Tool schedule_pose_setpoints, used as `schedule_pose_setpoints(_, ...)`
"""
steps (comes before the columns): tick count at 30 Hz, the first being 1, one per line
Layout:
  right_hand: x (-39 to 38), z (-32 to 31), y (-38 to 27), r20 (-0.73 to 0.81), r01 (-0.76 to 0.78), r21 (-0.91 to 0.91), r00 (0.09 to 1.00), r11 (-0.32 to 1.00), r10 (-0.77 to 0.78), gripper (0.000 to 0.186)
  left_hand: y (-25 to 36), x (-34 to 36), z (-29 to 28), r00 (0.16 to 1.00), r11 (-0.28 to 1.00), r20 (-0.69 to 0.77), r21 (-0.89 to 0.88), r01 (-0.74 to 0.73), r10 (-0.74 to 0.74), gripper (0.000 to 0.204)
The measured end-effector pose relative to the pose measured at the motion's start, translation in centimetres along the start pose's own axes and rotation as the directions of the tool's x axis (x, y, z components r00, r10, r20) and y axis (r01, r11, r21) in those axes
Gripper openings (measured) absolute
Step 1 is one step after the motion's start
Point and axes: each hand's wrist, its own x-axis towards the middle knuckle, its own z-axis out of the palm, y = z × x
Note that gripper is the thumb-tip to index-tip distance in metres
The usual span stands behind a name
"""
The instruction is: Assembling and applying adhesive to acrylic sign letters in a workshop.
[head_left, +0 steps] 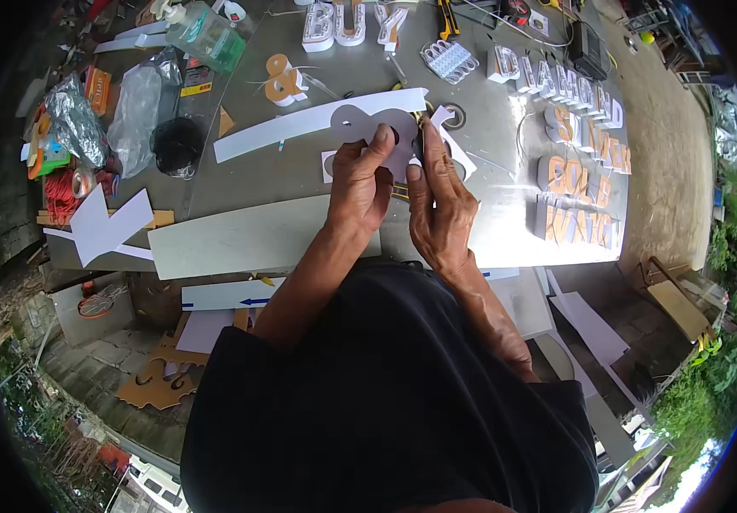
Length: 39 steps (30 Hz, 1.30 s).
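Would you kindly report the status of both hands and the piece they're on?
Left hand holding grey cutout. Right hand at its right side, grip unclear. White strip lying behind.

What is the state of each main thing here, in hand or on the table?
Curved grey cut-out: raised in left grip
Long white strip: lying flat
Pump bottle: seemingly partly filled
Clear bag: crumpled
Tape roll: lying flat
Block letters: arranged in rows

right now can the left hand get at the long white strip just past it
Probably yes: the long white strip lies near, its left part uncovered, though the left hand would likely need to release the grey cut-out.
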Motion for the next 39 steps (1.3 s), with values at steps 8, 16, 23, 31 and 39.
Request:
schedule_pose_setpoints(8,-1.9,-1.5,-0.3,0.109,-0.222,0.193,0.973,0.956,0.204,0.042,-0.3,-1.1,-0.2,0.995,0.996,0.065,-0.037,0.079,-0.076,0.027)
schedule_pose_setpoints(16,-1.7,-1.6,-0.7,0.16,-0.214,0.105,0.967,0.971,0.196,0.045,0.2,-0.8,-0.2,0.995,0.997,0.063,0.004,0.076,-0.076,0.026)
schedule_pose_setpoints(23,0.7,-1.4,-0.4,0.052,0.071,0.026,0.996,0.997,-0.073,0.049,-0.5,-1.4,0.1,0.998,0.999,0.057,0.044,0.03,-0.032,0.028)
schedule_pose_setpoints(31,1.0,-1.6,0.2,0.101,0.094,0.024,0.99,0.995,-0.096,0.05,-0.6,-1.6,0.0,0.998,0.998,0.051,0.057,0.028,-0.031,0.025)
schedule_pose_setpoints(39,0.4,-1.4,-0.5,0.106,-0.079,0.066,0.992,0.995,0.071,0.046,0.2,-1.1,0.0,0.996,0.993,0.092,0.115,-0.024,0.014,0.028)
